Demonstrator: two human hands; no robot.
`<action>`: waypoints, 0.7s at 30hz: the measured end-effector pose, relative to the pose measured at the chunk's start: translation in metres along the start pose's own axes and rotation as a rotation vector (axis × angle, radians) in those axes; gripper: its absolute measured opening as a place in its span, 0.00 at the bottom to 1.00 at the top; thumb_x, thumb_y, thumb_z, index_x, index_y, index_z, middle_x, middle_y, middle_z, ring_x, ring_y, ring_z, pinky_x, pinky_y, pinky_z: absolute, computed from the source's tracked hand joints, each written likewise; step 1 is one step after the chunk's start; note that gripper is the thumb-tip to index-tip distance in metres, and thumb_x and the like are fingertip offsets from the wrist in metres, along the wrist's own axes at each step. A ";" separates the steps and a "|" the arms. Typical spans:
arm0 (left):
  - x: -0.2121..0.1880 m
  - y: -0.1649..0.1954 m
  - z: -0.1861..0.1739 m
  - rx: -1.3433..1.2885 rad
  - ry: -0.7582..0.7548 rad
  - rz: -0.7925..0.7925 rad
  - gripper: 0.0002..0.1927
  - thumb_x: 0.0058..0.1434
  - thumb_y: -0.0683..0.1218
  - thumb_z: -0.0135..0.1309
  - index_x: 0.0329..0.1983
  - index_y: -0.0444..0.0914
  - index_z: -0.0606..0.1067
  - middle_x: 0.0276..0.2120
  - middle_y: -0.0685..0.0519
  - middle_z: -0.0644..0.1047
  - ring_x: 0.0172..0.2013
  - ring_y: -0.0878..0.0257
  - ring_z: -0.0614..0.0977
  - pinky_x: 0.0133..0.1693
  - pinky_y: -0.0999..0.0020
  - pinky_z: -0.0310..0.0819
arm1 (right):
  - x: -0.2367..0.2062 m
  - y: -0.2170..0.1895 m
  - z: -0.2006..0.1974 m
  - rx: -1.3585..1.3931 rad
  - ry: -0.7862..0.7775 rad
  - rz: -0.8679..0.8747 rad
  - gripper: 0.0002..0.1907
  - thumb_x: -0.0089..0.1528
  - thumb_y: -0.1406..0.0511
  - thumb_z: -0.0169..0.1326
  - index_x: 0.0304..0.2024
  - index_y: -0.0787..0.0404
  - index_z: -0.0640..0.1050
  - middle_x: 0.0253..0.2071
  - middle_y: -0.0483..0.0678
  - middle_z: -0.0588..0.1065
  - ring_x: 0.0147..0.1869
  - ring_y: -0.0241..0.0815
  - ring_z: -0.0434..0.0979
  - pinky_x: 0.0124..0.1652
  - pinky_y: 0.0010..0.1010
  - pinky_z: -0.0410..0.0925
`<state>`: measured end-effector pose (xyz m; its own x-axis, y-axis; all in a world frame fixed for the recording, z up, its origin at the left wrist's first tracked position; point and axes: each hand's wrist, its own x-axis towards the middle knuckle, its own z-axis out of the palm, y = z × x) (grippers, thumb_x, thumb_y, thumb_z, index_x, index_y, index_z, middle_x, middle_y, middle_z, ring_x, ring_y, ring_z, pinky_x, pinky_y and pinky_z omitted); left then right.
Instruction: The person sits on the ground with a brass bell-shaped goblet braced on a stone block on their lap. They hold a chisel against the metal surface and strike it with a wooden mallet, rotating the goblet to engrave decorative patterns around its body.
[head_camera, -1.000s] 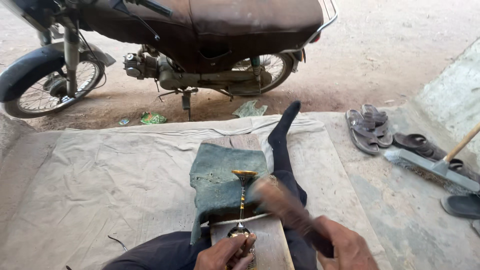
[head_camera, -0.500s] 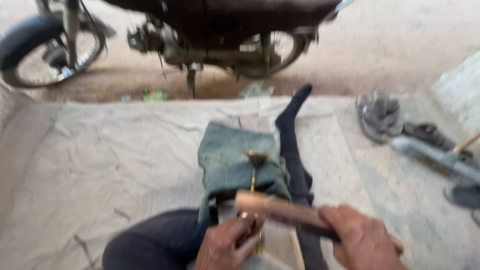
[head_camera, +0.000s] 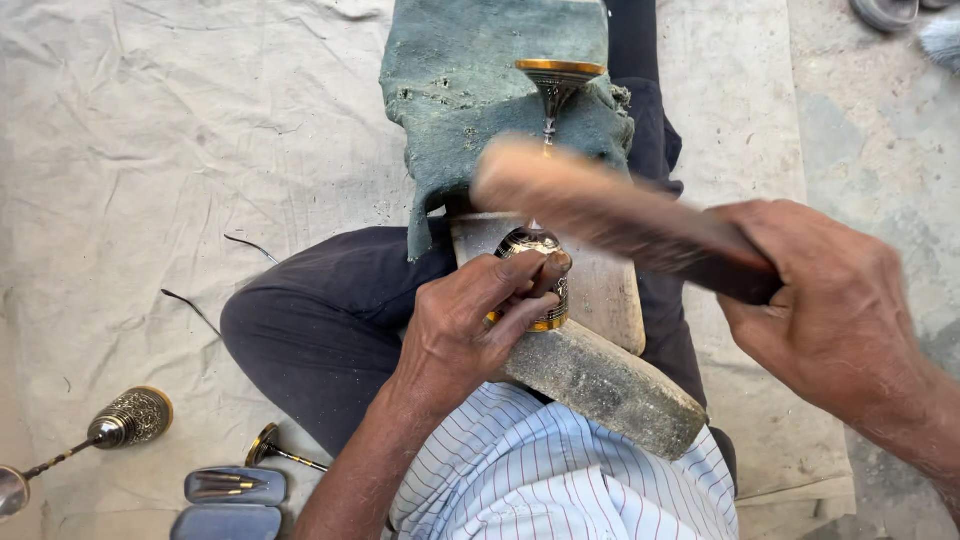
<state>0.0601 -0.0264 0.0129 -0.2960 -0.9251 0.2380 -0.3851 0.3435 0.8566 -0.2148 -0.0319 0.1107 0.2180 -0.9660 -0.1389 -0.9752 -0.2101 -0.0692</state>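
Brass and dark engraving cover the goblet (head_camera: 535, 270) that lies lengthwise on a wooden block (head_camera: 600, 290) across the person's lap. Its cup end sits under the left hand (head_camera: 470, 330), whose fingers are curled closed around it, thumb and forefinger pinching the patterned wall. The thin stem runs away from the body to the round foot (head_camera: 560, 70), which rests on a frayed green cloth (head_camera: 470, 110) draped over the far end of the block.

The right hand (head_camera: 830, 310) is shut tight around the dark handle of a wooden mallet (head_camera: 600, 205). The mallet's pale head is blurred and hangs just above the stem, crossing over the goblet from the right; whether it touches the metal cannot be told.

A grey stone slab (head_camera: 610, 385) lies at an angle under the near end of the block, against the striped shirt (head_camera: 560, 470). The legs in dark trousers (head_camera: 320, 330) are folded on a pale sheet (head_camera: 150, 180) spread over the ground.

On the sheet at lower left, well apart from the hands, lies a second goblet (head_camera: 125, 420) on its side, with a similar engraved cup and twisted stem. Near it a loose foot-and-stem piece (head_camera: 275, 450) lies by the knee, and just below that sit two small grey cases (head_camera: 235, 487), the upper one holding slim tools. A sandal (head_camera: 885, 12) shows at the top right corner on bare concrete.
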 end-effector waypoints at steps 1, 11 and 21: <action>0.000 -0.002 0.000 0.009 0.004 0.031 0.21 0.62 0.45 0.67 0.57 0.41 0.77 0.35 0.53 0.81 0.34 0.65 0.85 0.36 0.68 0.85 | 0.000 0.000 0.001 0.065 -0.047 0.087 0.18 0.56 0.70 0.63 0.48 0.62 0.77 0.33 0.48 0.75 0.30 0.40 0.76 0.30 0.32 0.71; -0.001 -0.008 -0.002 -0.062 0.002 -0.011 0.23 0.61 0.45 0.68 0.58 0.41 0.76 0.33 0.54 0.81 0.34 0.67 0.85 0.36 0.70 0.86 | 0.015 -0.009 -0.009 -0.416 -0.328 -0.001 0.21 0.57 0.64 0.63 0.53 0.52 0.76 0.29 0.42 0.77 0.29 0.32 0.79 0.33 0.25 0.75; -0.005 -0.019 0.000 -0.125 -0.021 -0.038 0.21 0.60 0.46 0.68 0.56 0.41 0.78 0.33 0.54 0.81 0.35 0.68 0.85 0.39 0.73 0.88 | 0.027 -0.026 -0.019 -0.019 -0.145 0.028 0.18 0.58 0.68 0.62 0.50 0.61 0.77 0.31 0.47 0.78 0.32 0.39 0.79 0.33 0.30 0.76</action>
<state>0.0690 -0.0282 -0.0041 -0.3021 -0.9329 0.1960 -0.2849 0.2846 0.9153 -0.1842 -0.0556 0.1277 0.1922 -0.9399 -0.2822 -0.9813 -0.1871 -0.0451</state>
